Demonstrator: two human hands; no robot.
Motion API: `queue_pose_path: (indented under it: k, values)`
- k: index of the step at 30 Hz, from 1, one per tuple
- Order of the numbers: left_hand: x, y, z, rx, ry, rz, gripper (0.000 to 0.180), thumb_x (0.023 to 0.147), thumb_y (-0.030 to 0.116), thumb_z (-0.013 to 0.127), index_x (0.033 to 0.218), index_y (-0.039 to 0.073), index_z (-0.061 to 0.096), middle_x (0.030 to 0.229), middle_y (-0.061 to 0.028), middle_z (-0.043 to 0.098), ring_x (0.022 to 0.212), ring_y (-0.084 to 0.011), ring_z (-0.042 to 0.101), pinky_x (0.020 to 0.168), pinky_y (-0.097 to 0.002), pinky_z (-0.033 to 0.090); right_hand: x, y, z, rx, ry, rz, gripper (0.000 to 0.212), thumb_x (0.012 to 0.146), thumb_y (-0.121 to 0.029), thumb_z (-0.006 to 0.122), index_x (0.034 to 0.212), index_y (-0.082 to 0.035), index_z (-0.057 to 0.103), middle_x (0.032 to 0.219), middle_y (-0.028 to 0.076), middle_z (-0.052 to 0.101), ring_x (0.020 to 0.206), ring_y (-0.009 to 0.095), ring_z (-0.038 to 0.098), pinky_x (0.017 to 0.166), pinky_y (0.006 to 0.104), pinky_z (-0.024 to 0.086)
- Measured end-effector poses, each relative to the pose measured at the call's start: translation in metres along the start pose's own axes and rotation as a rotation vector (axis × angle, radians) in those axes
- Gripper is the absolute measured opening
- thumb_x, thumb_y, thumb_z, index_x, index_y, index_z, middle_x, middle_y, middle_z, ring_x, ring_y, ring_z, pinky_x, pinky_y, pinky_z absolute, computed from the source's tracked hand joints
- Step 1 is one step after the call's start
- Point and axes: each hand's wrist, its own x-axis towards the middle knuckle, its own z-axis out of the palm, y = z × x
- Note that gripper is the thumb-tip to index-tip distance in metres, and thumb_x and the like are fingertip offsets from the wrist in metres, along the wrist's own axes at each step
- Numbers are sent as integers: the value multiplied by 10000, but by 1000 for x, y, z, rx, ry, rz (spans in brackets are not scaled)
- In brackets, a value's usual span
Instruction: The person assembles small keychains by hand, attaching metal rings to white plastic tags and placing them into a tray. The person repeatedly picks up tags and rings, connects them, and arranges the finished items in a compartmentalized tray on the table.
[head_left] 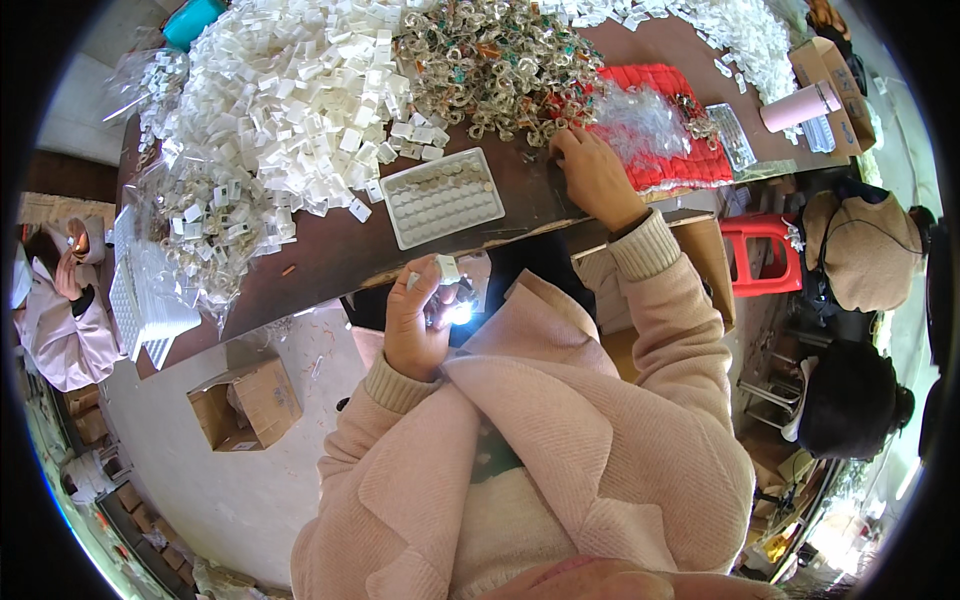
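Observation:
My left hand (415,325) is closed in front of the table edge. A small white plastic box (447,268) sticks up from its fingers, and a bright white light (460,313) shines beside them. My right hand (598,178) reaches over the table, its fingers curled down at the near edge of a heap of clear, ring-shaped pieces (500,70), some tinted amber or green. What its fingertips hold, if anything, is hidden. Between the hands lies a white tray (440,215) with rows of hollows, small round pieces in its far rows.
A large heap of white plastic boxes (290,100) covers the table's left. Clear bags lie on a red cloth (665,165) at right, near a pink bottle (800,107). Stacked trays (150,300) stand far left. A cardboard box (245,405), a red stool (762,255) and other people surround the table.

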Motion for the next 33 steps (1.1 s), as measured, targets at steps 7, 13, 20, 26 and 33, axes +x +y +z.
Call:
queue_pose_path:
  k: [7,13,20,26,33]
  values:
    - [-2,1,1,-7,55,-15,266,960,221,683,1134,29,622,1003,-106,659,703,-69,486,452,-153,333,4,10,-16,258,-96,84,222,795,-13,712,1003,-44,641,929,166,652,901,374,640,782,434,499]
    - [-1,-1,-2,-3,64,1,235,983,214,650,1132,35,624,1011,-119,678,672,-64,490,425,-165,347,19,19,-17,247,-262,-5,216,764,-8,731,957,-35,637,876,143,645,887,350,640,778,420,498]
    - [-1,-1,-5,-41,23,-4,217,981,183,647,1138,37,616,1011,-118,677,716,-72,504,437,-147,377,18,19,-18,199,-249,5,183,771,-28,727,917,-28,617,891,140,636,897,356,628,792,439,493]
    - [-2,0,-5,-24,57,-16,240,967,198,666,1129,28,619,1017,-109,667,718,-64,485,448,-155,323,-4,2,-14,94,-168,84,106,837,-77,679,926,-59,625,922,147,636,876,381,632,755,469,497]
    - [-1,-1,-3,-19,25,10,247,975,202,652,1131,13,614,1019,-112,659,726,-70,483,453,-159,312,-49,-21,-23,339,52,168,174,855,-39,674,1029,-44,671,938,154,643,843,357,627,738,419,504]
